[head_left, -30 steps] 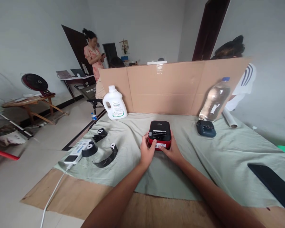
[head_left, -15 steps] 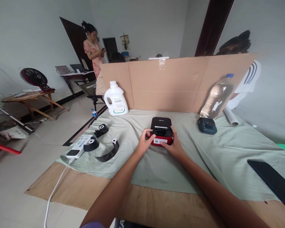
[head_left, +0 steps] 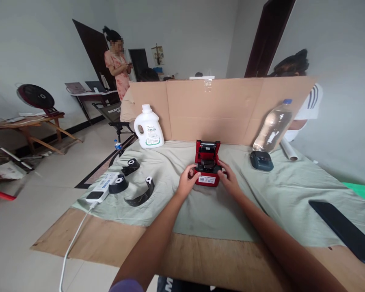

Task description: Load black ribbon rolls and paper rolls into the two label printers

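A small red and black label printer (head_left: pixel 207 168) stands on the pale green cloth (head_left: pixel 176 162) in the middle of the table. Its lid is flipped up and the inside shows. My left hand (head_left: pixel 186 182) grips the printer's left side with curled fingers. My right hand (head_left: pixel 229 178) holds its right side, fingers bent against the body. Both forearms reach in from the near edge.
Three black ribbon rolls (head_left: pixel 139 192) and a white power strip (head_left: pixel 101 190) lie to the left. A white detergent jug (head_left: pixel 148 132), a water bottle (head_left: pixel 272 127), a dark blue printer (head_left: pixel 262 161) and a cardboard screen (head_left: pixel 219 109) stand behind. A black flat object (head_left: pixel 343 229) lies right. People stand beyond.
The printer's black lid has swung up from closed to open. My left hand shifted from the lid's top edge down to the printer's left side.
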Motion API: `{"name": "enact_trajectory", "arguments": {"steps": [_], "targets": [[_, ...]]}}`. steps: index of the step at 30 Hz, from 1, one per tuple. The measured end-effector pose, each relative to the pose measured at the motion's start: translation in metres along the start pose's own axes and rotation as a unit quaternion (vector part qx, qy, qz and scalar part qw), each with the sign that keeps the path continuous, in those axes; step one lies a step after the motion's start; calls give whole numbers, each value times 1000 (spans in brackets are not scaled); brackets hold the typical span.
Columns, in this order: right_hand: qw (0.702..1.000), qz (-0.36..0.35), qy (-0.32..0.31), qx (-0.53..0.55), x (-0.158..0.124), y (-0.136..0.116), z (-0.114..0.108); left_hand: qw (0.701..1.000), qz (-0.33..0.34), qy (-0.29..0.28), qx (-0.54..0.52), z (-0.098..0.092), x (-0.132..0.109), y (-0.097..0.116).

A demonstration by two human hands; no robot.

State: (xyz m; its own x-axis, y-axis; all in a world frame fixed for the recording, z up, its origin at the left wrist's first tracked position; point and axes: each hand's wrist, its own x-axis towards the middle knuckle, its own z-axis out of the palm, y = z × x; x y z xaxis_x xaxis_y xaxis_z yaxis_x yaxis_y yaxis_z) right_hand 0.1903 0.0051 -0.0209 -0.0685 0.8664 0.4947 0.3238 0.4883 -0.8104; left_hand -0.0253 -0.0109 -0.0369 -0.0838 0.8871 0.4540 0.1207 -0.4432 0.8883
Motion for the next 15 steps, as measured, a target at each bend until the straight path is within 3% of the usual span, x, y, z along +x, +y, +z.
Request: {"name": "enact_trajectory", "arguments": {"steps": [3, 6, 10, 12, 15], "targets": [[1000, 20, 9, -14, 38, -14, -17, 1000, 1, -7, -10, 0, 1, -2], [986, 49, -125, -97, 81, -30, -16, 1000, 2, -15, -16, -1, 2, -4], [887, 42, -349, -300, 120, -45, 9, 1000, 6, -17, -15, -2, 3, -4], [841, 31, -406, -356, 131, -48, 24, 1000, 6, -17, -8, -2, 3, -4], [805, 41, -448, -386, 141, -49, 43, 1000, 10, -20, 8, -2, 3, -6]]}}
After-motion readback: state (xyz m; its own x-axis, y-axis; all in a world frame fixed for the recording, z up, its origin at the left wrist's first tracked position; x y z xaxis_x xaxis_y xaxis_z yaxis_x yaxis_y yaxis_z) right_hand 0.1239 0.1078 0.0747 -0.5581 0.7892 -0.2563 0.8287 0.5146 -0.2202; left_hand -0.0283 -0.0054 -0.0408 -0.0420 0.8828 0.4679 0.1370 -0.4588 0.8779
